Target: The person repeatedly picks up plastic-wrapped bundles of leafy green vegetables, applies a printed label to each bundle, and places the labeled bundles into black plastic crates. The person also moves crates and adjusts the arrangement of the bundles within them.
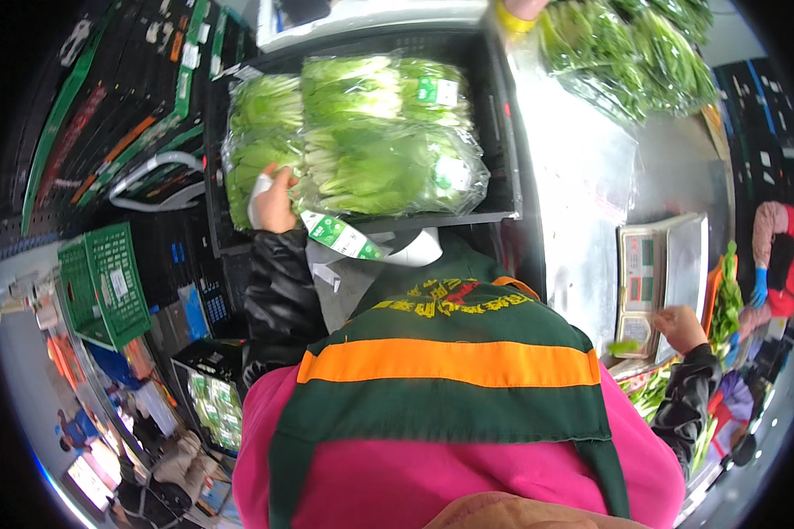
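Observation:
My left hand (276,198) rests at the front left of a black plastic crate (370,221), against a bagged bunch of leafy greens, with a white strip around its fingers or palm. Several clear bags of leafy greens (364,168) lie in the crate, some with green-and-white labels. A strip of printed labels (344,237) curls from near this hand over the crate's front edge. On the right, my right hand (680,328) is beside a weighing scale (638,278), fingers bent; whether it holds anything is unclear. A small green leaf piece (623,347) shows left of it.
More bagged greens (628,59) lie at the far end of the metal table (569,198). Stacked black crates (139,86) and a green crate (106,284) stand left. A black crate of bagged greens (215,403) is at lower left. A person in blue gloves (759,287) works at far right.

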`<state>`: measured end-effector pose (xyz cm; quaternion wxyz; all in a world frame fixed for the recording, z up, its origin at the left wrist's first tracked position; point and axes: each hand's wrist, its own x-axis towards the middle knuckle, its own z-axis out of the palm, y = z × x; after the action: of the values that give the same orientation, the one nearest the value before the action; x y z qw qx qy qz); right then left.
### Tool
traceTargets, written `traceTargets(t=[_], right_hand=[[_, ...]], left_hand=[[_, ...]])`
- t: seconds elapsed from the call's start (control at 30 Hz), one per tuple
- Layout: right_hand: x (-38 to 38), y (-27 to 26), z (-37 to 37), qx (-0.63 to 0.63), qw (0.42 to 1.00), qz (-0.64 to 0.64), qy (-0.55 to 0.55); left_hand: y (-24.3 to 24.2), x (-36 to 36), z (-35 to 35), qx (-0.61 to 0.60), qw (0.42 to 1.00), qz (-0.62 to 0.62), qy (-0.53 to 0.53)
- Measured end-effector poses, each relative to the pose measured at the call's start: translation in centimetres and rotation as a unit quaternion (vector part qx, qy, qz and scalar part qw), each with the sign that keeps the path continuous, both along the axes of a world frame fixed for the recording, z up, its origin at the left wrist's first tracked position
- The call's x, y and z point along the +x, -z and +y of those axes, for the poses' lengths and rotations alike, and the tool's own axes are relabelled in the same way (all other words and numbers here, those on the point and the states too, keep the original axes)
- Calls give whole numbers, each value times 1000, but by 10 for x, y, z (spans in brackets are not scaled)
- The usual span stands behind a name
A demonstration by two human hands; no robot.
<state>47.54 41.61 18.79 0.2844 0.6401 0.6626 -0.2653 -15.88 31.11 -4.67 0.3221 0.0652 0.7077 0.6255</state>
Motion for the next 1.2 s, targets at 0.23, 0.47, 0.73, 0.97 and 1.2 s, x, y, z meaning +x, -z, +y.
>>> traceTargets(t=[0.23, 0.47, 0.73, 0.97, 1.2], right_hand=[[-162, 113, 17, -81, 842, 533, -24], [-302, 204, 33, -152, 676, 695, 193], [-301, 82, 85, -156, 699, 695, -66], [-309, 30, 52, 5, 738, 521, -429], [-270, 74, -8, 71, 752, 542, -368]], left_hand=[[-58, 51, 127, -167, 821, 414, 356], [-6, 92, 171, -189, 645, 448, 589], [-145, 28, 61, 13, 865, 361, 348], [-143, 95, -27, 101, 899, 290, 313], [-112, 133, -68, 41, 867, 376, 323]])
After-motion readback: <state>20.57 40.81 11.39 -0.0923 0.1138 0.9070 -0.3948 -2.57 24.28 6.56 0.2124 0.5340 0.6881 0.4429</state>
